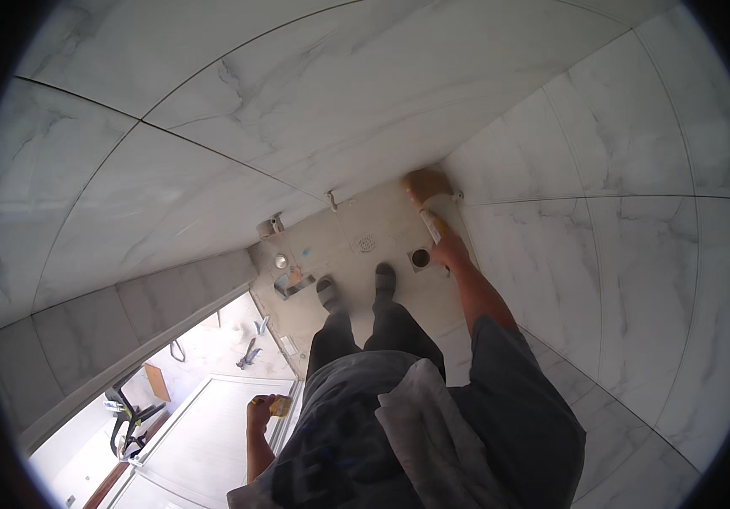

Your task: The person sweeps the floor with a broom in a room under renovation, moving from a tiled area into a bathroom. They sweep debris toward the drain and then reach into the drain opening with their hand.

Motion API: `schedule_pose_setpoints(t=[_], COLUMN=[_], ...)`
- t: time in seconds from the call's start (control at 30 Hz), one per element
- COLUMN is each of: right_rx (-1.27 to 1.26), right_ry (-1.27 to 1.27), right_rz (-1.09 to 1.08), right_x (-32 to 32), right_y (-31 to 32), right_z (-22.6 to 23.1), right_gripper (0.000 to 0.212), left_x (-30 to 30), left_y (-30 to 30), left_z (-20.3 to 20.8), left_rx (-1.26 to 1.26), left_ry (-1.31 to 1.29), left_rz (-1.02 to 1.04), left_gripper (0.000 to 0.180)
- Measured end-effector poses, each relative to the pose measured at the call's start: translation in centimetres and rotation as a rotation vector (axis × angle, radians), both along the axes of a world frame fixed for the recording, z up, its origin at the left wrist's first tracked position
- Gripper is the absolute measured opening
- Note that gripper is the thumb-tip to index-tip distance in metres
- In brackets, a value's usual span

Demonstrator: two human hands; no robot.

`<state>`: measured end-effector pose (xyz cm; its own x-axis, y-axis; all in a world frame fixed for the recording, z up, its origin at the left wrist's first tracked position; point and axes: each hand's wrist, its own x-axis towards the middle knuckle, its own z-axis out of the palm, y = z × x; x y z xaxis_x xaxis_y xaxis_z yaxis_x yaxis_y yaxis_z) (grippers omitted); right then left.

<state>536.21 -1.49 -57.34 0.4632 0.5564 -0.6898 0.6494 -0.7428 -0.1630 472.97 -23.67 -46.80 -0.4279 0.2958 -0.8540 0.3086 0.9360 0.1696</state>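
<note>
My right hand is stretched toward the far right floor corner. Its fingers are wrapped round the pale handle of a hand broom, whose wide brown head lies near the corner where the walls meet. Low on the left, beside the white door panel, my left hand is closed round a small yellow-tan object; its kind is too small to make out. Between the hands, my feet in grey slippers stand on the beige floor. A round dark drain hole lies just left of my right hand.
Marbled tile walls rise ahead and at right. A metal tap juts from the wall ahead. On the floor are a drain grate and a tray-like item. Beyond the doorway at left are tools and a white panel.
</note>
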Motion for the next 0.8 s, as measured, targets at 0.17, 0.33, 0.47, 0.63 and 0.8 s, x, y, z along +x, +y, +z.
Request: schedule_pose_setpoints(t=[0.17, 0.33, 0.47, 0.63, 0.8], right_rx=[0.071, -0.001, 0.007, 0.031, 0.110], right_ry=[0.027, 0.124, 0.165, 0.121, 0.051], right_rz=[0.271, 0.021, -0.185, 0.016, 0.190], right_x=[4.6, 2.8, 1.5, 2.6, 2.6], right_y=[-11.0, -14.1, -6.8, -5.8, -14.3], right_z=[9.5, 10.3, 3.2, 1.8, 12.3], right_gripper=[0.038, 0.031, 0.028, 0.028, 0.036], left_x=[3.8, 5.2, 5.2, 4.4, 4.5], left_y=[-2.0, -2.2, -0.7, 1.9, 2.4], left_z=[-0.2, -0.5, -1.7, -0.7, -0.7], left_rx=[-0.032, -0.120, -0.087, 0.091, 0.114], left_ry=[-0.123, -0.130, -0.180, -0.084, -0.130], left_rz=[0.062, -0.064, 0.126, 0.057, 0.067], left_gripper=[0.028, 0.030, 0.028, 0.025, 0.026])
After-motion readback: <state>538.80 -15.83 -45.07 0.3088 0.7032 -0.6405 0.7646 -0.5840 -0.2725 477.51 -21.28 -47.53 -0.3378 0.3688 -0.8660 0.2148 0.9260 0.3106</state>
